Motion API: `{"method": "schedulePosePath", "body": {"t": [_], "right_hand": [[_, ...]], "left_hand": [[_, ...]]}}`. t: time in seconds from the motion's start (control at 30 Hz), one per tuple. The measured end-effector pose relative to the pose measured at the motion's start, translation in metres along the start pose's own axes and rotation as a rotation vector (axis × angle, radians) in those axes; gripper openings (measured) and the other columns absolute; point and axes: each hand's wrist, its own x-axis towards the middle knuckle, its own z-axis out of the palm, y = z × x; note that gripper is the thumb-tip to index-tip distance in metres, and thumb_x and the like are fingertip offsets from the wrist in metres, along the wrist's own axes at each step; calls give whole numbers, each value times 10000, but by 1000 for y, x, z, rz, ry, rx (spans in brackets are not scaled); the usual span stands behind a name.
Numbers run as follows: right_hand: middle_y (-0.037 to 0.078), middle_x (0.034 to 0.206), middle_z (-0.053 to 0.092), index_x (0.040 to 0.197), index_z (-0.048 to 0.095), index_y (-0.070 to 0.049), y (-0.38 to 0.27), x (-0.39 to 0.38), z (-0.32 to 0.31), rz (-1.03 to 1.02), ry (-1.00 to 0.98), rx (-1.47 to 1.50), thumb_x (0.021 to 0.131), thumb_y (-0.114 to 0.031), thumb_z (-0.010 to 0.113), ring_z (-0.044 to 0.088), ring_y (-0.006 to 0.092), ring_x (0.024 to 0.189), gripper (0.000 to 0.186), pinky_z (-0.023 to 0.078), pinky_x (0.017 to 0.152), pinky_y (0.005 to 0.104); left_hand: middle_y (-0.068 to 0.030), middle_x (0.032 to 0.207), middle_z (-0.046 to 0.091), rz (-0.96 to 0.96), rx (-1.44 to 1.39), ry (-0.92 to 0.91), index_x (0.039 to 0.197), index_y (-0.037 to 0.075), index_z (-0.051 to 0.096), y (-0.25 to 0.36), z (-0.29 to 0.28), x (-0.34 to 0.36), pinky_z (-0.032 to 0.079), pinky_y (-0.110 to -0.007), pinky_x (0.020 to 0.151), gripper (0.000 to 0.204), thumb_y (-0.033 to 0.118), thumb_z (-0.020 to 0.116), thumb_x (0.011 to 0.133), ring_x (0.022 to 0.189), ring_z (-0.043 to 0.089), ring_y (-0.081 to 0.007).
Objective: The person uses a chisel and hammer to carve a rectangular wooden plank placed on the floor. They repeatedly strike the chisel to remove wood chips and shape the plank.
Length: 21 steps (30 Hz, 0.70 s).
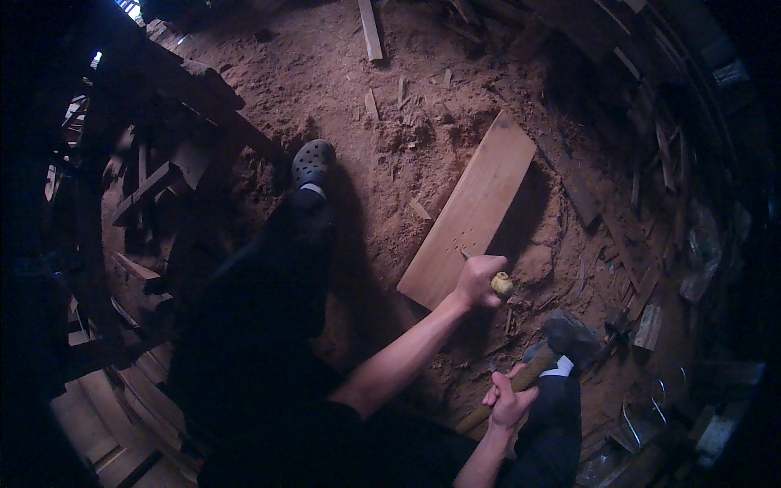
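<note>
My left hand [480,279] is closed around a chisel [502,284], whose pale yellow rounded handle end pokes out of the fist. Its narrow metal tip points at the face of a light wooden board [488,179], next to a few small dark marks. The board lies slantwise on the ground. Lower right, my right hand [509,399] grips the wooden handle of a hammer [569,337]. The dark hammer head hangs over my right foot, clear of the chisel. My fingers hide most of the chisel's handle.
Reddish loose soil with wood chips surrounds the board. A narrow wood strip [370,31] lies at the far side. My left shoe [314,164], a dark clog, stands left of the board. Stacked planks [106,415] fill the lower left; scrap wood [648,327] and dark clutter line the right.
</note>
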Motion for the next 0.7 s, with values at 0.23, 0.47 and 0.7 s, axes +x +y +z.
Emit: {"method": "schedulePosePath", "body": {"t": [0.23,0.47,0.7], "right_hand": [[17,513,403,832,421,-55,-4,2,-1,42,-59,14,685,13,606,351,92,319,246,353,320,248],[14,502,396,819,414,-51,-1,4,-1,47,-57,31,688,14,603,346,91,315,239,353,319,249],[11,495,384,817,413,-52,2,8,-5,28,-60,44,689,12,601,345,92,313,237,354,315,249]], "left_hand": [[-153,540,395,9,-5,15,610,46,380,-1,0,-1,352,-415,471,283,200,587,493,514,445,-358],[-143,548,392,-35,-46,77,611,47,390,-1,2,-2,359,-410,478,312,256,587,490,525,453,-350],[-143,561,418,40,3,24,626,40,422,-12,7,-9,370,-404,487,374,343,619,528,542,464,-351]]}}
